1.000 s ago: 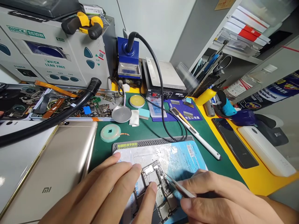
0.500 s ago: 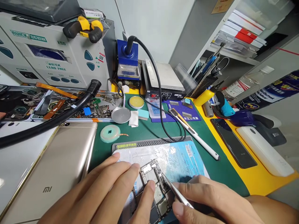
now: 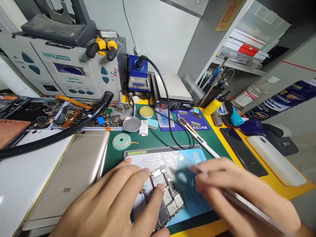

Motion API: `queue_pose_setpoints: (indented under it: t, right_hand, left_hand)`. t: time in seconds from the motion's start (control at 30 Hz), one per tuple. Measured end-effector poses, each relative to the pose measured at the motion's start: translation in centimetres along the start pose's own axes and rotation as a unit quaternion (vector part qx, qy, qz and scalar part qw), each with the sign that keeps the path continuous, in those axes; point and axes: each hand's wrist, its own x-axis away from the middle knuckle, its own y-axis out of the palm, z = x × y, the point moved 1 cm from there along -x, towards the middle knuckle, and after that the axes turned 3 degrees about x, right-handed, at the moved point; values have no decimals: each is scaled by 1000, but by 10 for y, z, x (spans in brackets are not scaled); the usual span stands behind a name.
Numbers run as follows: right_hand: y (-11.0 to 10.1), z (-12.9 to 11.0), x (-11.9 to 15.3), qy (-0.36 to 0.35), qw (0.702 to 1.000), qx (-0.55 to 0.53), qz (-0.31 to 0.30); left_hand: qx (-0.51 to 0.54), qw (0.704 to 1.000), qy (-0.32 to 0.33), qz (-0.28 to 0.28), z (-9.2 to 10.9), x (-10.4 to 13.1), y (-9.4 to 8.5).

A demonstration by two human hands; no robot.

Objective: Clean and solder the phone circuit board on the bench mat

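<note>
My left hand pins down a phone circuit board, fingertips on its left edge and thumb on its middle. The board lies tilted on a blue and white card over a grey mat. My right hand hovers right of the board, apart from it and smeared by motion. Its fingers are closed around metal tweezers, whose shaft slants to the lower right; the tip is too blurred to make out.
A hot-air station, soldering unit and heating plate line the back. Gold phones lie left under a black hose. A flux tin, a white-handled brush and a black phone surround the mat.
My right hand has lifted off the board and moved right and upward with the tweezers. My left hand stays on the board. The view has shifted slightly.
</note>
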Motion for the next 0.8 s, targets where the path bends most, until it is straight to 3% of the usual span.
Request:
queue_pose_setpoints:
  t: [0.07, 0.13, 0.23, 0.4, 0.53, 0.8]
  right_hand:
    - [-5, 14, -5, 88, 989, 44, 113]
    - [-13, 37, -9, 232, 960, 52, 150]
    - [-31, 75, -17, 309, 944, 73, 88]
    - [-57, 117, -27, 415, 887, 169, -112]
    - [-53, 118, -34, 436, 851, 222, -191]
    - [-48, 114, -52, 394, 831, 286, -270]
  left_hand:
    - [14, 1000, -3, 6, -1, -6, -4]
    - [29, 999, -14, -2, -1, -9, -8]
    - [34, 999, -18, -18, -3, -9, -14]
    - [56, 997, -17, -58, -7, -11, -23]
    - [80, 995, 2, -59, -10, -16, -28]
    - [128, 988, 1, -83, -17, -15, -32]
